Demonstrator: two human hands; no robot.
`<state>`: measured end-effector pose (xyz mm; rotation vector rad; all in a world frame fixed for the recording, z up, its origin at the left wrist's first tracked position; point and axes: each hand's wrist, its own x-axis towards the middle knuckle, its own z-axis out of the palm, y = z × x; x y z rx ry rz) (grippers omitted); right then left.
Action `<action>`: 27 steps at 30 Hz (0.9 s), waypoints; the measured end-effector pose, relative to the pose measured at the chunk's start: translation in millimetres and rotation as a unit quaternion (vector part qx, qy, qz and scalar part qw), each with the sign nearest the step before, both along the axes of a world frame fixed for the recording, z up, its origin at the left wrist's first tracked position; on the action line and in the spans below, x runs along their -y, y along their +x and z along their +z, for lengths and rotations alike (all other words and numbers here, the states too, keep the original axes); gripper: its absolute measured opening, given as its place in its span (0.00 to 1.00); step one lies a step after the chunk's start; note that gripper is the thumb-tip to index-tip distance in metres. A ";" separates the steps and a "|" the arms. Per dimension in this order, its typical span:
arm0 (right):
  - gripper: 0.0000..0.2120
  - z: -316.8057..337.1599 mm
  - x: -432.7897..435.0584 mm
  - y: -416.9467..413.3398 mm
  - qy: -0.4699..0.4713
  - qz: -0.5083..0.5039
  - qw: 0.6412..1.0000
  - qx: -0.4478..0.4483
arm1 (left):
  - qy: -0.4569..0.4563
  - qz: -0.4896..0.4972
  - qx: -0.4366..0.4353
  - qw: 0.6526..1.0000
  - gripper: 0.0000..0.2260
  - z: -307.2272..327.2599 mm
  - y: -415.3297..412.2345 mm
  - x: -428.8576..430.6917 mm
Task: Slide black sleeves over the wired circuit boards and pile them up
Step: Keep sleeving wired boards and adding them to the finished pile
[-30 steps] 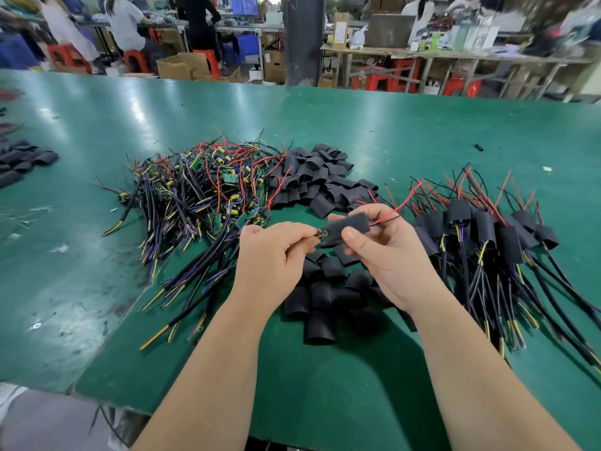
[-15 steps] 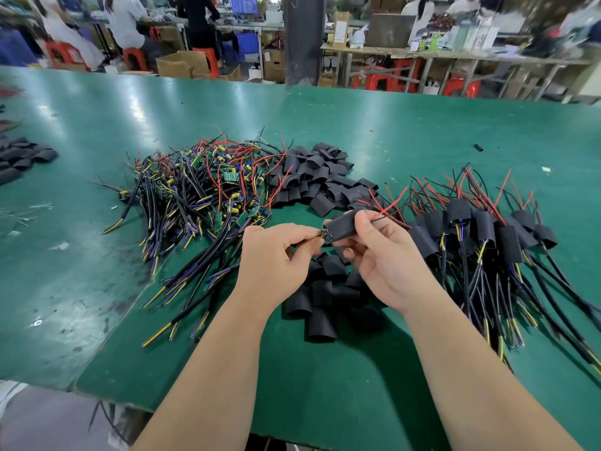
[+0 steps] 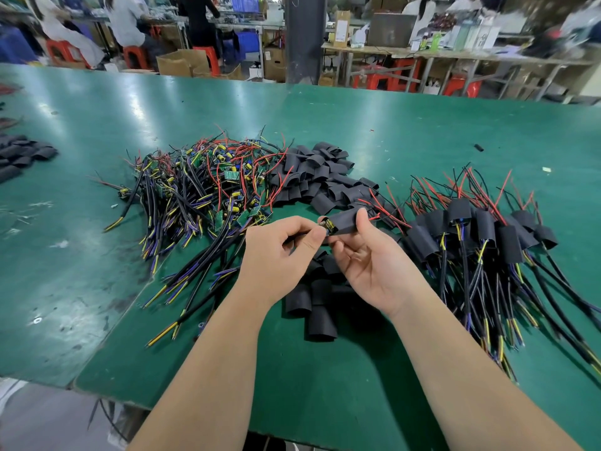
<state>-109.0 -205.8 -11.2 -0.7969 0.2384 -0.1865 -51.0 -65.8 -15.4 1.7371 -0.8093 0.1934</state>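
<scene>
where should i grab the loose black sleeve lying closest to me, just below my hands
Pinch the nearest sleeve across its width near the open end facing you, from above on the near side. That end lies free on the table, while its far end is crowded by other sleeves. The left hand pinches the circuit board, the right hand the held sleeve, so free one first.

Green table [image 3: 422,131], red stools [image 3: 374,81], pillar [image 3: 300,37]

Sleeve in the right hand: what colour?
Black; the sleeve shows best in the head view.
</scene>
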 end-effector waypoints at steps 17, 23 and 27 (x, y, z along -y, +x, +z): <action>0.19 1.4 -1.5 -0.6 -0.036 0.016 0.998 0.048 | -0.001 -0.035 -0.064 0.997 0.11 6.6 -1.8 -0.9; 0.16 2.6 -1.5 -3.2 -0.070 0.027 0.995 0.064 | 0.006 -0.030 -0.072 0.997 0.10 4.4 0.3 -1.1; 0.12 2.8 -0.4 -4.3 -0.137 -0.001 0.987 0.085 | 0.017 -0.007 -0.064 0.998 0.04 -3.1 3.5 1.2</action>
